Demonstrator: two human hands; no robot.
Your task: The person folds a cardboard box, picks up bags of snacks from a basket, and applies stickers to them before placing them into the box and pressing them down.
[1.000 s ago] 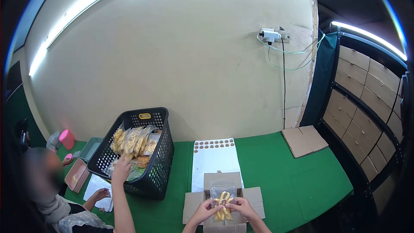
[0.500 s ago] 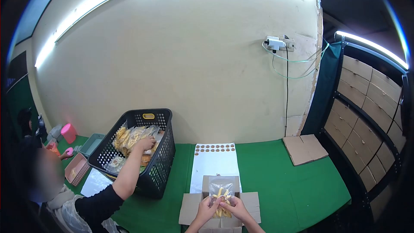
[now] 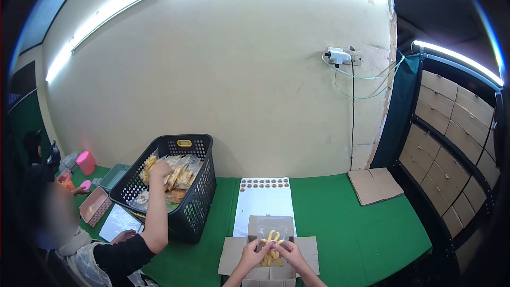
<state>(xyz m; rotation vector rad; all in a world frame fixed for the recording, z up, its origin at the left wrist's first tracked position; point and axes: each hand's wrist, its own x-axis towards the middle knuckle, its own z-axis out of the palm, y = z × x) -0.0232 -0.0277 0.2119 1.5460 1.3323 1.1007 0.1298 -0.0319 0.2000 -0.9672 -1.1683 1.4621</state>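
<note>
A clear plastic bag (image 3: 272, 258) with yellow fry-like pieces is held upright over an open cardboard box (image 3: 307, 248). My left hand (image 3: 254, 254) grips the bag's left side, its fingers closed on the plastic. On the other side my right hand (image 3: 289, 252) pinches the same bag, and both thumbs meet near its middle. Behind the box lies a white sheet (image 3: 264, 202) with two rows of small round brown stickers (image 3: 264, 182) along its far edge.
A black basket (image 3: 194, 215) of filled bags stands left, with a co-worker's arm (image 3: 156, 212) reaching in. Beyond are a pink basket (image 3: 95, 207), a green tray (image 3: 113, 177) and a pink cup (image 3: 85, 163). Flat cardboard (image 3: 375, 186) lies right, near shelved boxes (image 3: 443, 111).
The co-worker's hand has shifted left inside the black basket, and their other hand now shows beside it. My hands stay on the bag, almost unmoved.
</note>
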